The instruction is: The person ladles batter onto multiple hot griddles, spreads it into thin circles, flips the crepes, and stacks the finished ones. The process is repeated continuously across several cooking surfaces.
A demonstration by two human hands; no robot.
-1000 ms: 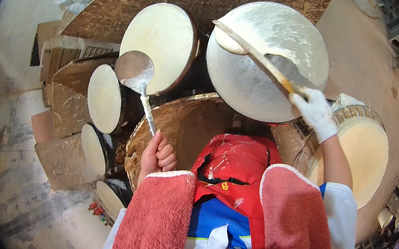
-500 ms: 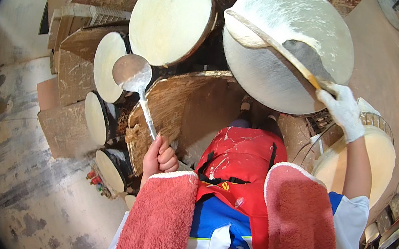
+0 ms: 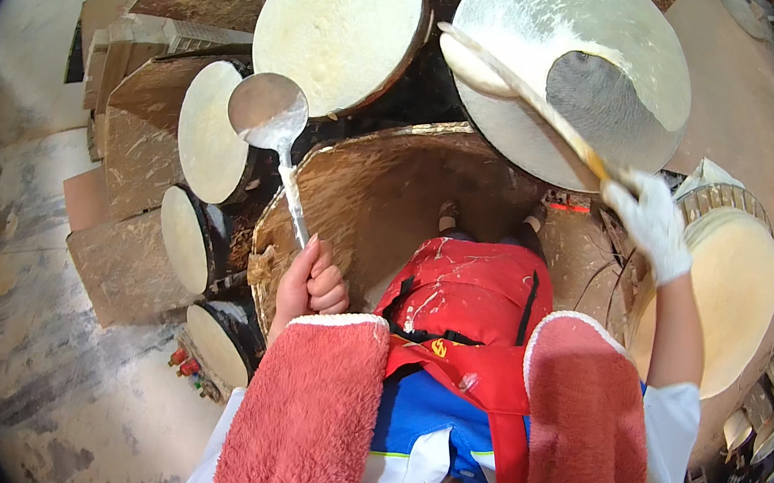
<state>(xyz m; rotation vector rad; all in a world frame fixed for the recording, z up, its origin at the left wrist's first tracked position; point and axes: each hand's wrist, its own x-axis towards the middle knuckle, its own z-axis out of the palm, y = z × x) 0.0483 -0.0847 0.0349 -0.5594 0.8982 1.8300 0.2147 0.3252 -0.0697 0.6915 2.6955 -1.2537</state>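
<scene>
Head view: left hand [image 3: 313,281] bare, fingers closed round the handle of a ladle [image 3: 267,113]; bowl end points outward, perhaps keeping white smears off the red apron [image 3: 479,283]. Right hand [image 3: 649,217] gloved, fingers gripping a wooden stick [image 3: 533,99] that extends over the round griddle [image 3: 517,146] ahead; glove and long reach probably guard against heat.

The ladle [image 3: 268,111] is smooth metal, kinda shiny under pale smears. Stick [image 3: 552,117] looks like wood, round plate [image 3: 603,89] matt grey where bare, white glove [image 3: 651,223] fabric, red cloths [image 3: 300,416] super fluffy.
</scene>
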